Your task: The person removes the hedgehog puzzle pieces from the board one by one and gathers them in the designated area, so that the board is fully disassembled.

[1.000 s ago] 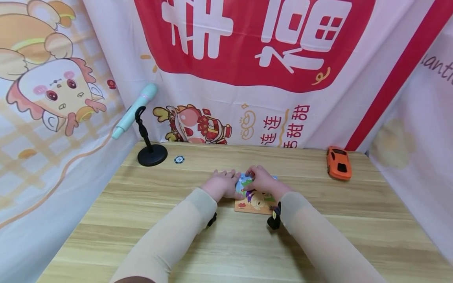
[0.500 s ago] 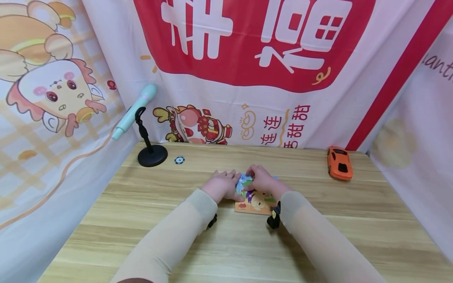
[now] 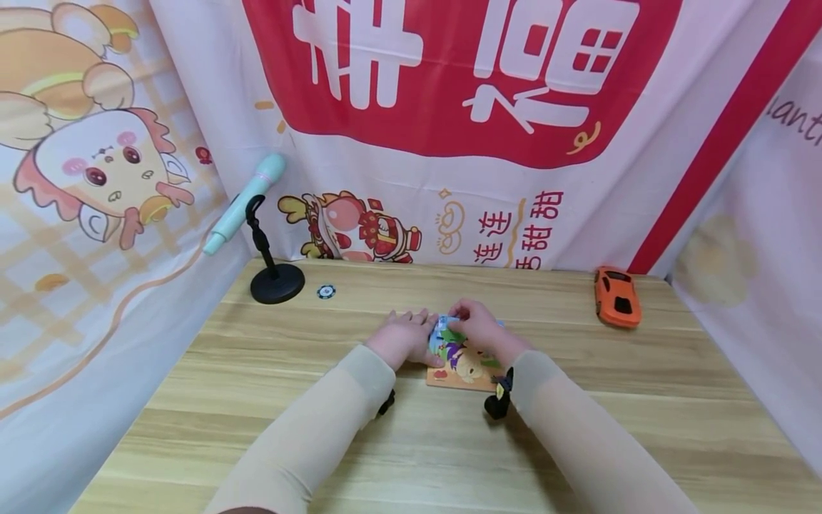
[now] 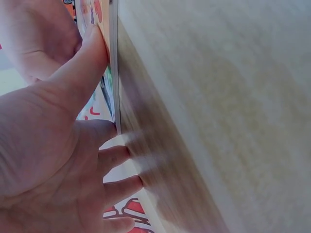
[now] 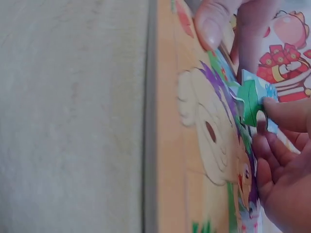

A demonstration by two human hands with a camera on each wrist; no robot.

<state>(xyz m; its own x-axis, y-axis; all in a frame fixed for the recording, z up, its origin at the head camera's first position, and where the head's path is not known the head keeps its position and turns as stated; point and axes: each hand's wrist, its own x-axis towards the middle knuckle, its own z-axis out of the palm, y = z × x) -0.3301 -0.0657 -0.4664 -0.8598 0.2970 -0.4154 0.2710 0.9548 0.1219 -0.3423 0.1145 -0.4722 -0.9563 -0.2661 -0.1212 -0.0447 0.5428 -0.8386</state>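
Note:
A flat jigsaw puzzle (image 3: pixel 446 380) with a colourful cartoon picture and an orange border lies on the wooden table. My right hand (image 3: pixel 480 328) is over its far part. In the right wrist view, thumb and fingers pinch a green and light-blue puzzle piece (image 5: pixel 251 101), tilted up from the picture; its lower edge is partly hidden. My left hand (image 3: pixel 404 338) rests at the puzzle's left side. The left wrist view shows its thumb pressing on the orange border, the other fingers spread fairly straight, fingertips at the table by the board's edge.
A mint-green microphone (image 3: pixel 247 203) leans on a black stand (image 3: pixel 276 283) at the back left. Beside it lies a poker chip (image 3: pixel 325 291). An orange toy car (image 3: pixel 616 297) sits at the back right. Printed cloth hangs behind the table (image 3: pixel 411 457) and along both sides.
My right hand's fingers have shifted slightly, and the green and light-blue piece shows more clearly, tilted up. My left hand stays in place.

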